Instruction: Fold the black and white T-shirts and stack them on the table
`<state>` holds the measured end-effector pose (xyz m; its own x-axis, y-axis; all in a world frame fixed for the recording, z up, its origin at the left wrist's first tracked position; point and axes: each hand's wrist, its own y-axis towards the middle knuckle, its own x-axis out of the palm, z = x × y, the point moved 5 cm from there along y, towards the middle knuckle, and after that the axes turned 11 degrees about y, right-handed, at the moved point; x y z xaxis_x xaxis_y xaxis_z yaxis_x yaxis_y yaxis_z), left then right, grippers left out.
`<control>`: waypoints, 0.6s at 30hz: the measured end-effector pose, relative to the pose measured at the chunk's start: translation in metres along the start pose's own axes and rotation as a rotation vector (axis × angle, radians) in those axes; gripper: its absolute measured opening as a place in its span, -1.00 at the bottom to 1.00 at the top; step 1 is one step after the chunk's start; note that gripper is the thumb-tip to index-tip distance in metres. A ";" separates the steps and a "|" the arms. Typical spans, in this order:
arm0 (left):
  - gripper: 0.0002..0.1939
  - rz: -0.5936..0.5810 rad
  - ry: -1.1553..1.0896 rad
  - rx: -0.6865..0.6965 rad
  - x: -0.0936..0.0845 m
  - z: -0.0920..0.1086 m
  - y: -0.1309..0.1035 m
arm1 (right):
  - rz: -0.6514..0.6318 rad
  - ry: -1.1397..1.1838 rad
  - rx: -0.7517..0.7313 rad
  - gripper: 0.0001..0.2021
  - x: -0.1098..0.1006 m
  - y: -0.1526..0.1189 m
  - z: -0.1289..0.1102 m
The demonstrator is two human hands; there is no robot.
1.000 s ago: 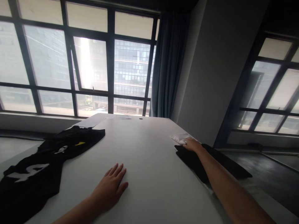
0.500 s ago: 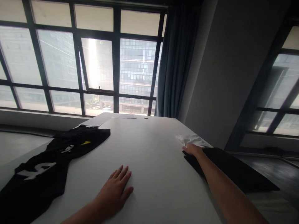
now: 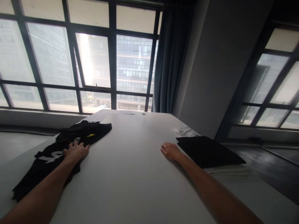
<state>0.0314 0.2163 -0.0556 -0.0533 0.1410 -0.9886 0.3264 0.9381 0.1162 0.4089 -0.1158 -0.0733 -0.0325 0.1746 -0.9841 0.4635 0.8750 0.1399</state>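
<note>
My left hand (image 3: pixel 76 151) lies on a crumpled black garment (image 3: pixel 50 169) with white lettering and a small yellow patch, at the left of the white table (image 3: pixel 135 161). Its fingers are spread over the cloth. My right hand (image 3: pixel 171 151) rests on the tabletop with fingers stretched out and holds nothing. Just right of it is a flat, folded black cloth (image 3: pixel 210 152) at the table's right edge. A clear plastic bag (image 3: pixel 185 131) sticks out behind that cloth, and something pale and folded (image 3: pixel 230 171) shows under its near side.
White paper sheets (image 3: pixel 97 116) lie at the far left of the table, and a small round dark spot (image 3: pixel 143 114) is at its far end. Beyond stand large windows (image 3: pixel 93 62), a blue curtain (image 3: pixel 167 62) and a grey pillar (image 3: pixel 210 77).
My left hand has moved left and forward from the bare tabletop onto the black garment. My right hand has let go of the folded black cloth and come left onto the table.
</note>
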 end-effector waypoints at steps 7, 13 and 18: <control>-0.63 0.167 0.038 0.168 -0.010 0.011 -0.013 | 0.037 0.077 0.075 -0.56 0.009 -0.028 -0.008; -0.68 0.195 -0.003 0.097 -0.026 0.021 -0.006 | 0.031 0.136 0.091 -0.52 0.009 -0.031 -0.004; -0.66 0.181 -0.050 0.245 -0.006 0.057 -0.024 | -0.016 0.154 0.094 -0.50 0.008 -0.031 -0.006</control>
<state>0.0777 0.1749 -0.0584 0.0713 0.2769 -0.9582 0.5449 0.7939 0.2699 0.3890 -0.1393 -0.0848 -0.1721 0.2345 -0.9568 0.5425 0.8333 0.1066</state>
